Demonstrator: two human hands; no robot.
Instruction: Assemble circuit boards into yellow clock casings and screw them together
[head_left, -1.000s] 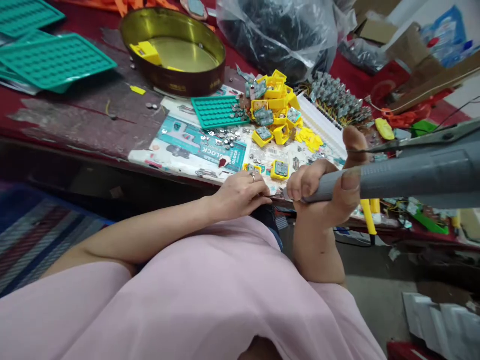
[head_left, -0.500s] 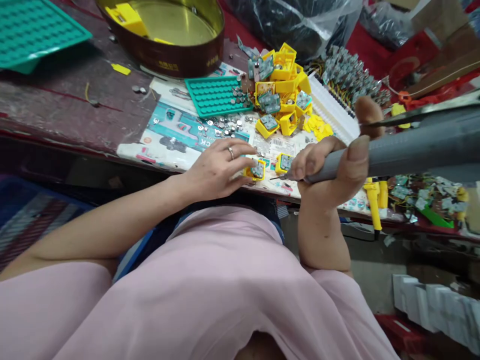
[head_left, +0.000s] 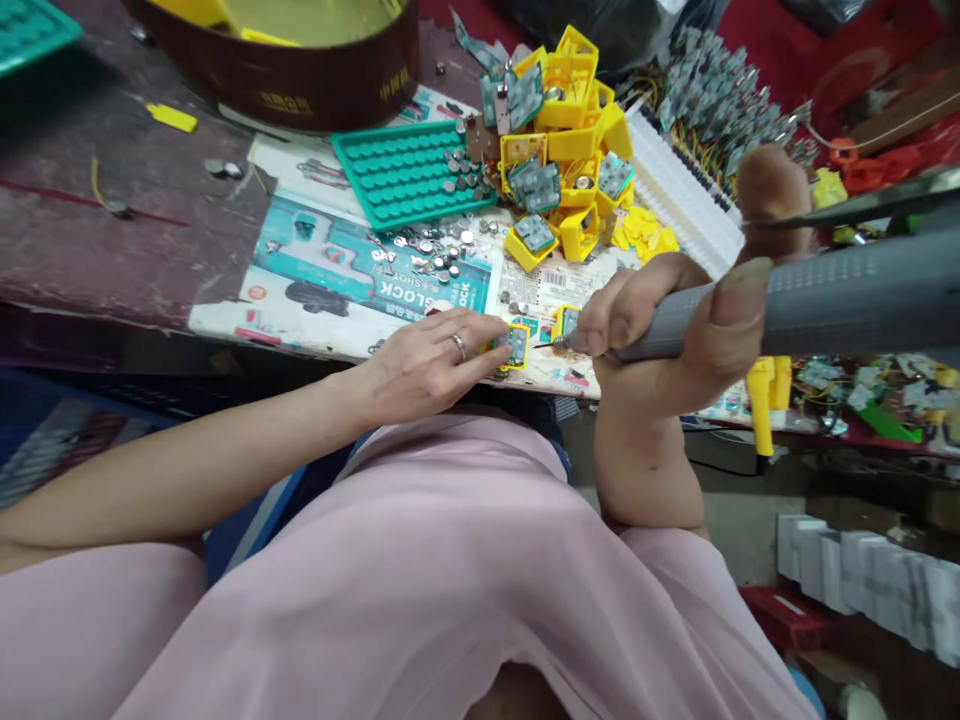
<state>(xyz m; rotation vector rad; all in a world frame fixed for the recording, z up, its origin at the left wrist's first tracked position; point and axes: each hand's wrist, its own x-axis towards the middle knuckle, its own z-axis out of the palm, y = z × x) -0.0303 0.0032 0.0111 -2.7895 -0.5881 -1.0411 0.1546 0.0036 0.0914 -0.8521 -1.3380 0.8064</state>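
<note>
My left hand [head_left: 431, 365] rests at the table's near edge with its fingertips pinched on a small yellow case [head_left: 514, 346] that has a circuit board inside. My right hand [head_left: 664, 320] is wrapped round a grey powered screwdriver [head_left: 810, 300], whose thin tip points left at the yellow case. A second yellow case [head_left: 565, 322] lies just behind the tip. Both sit on a printed cardboard sheet [head_left: 360, 275].
A heap of yellow cases with boards [head_left: 562, 150] lies behind. A teal grid tray [head_left: 409, 172] with button cells [head_left: 442, 250] scattered beside it sits left of the heap. A brown round tin [head_left: 285, 55] stands at the back left. A white strip of wired boards [head_left: 690, 170] runs right.
My left hand reached forward from the table edge and took hold of a yellow case. The screwdriver tip came closer to it. The view tilted down toward the table.
</note>
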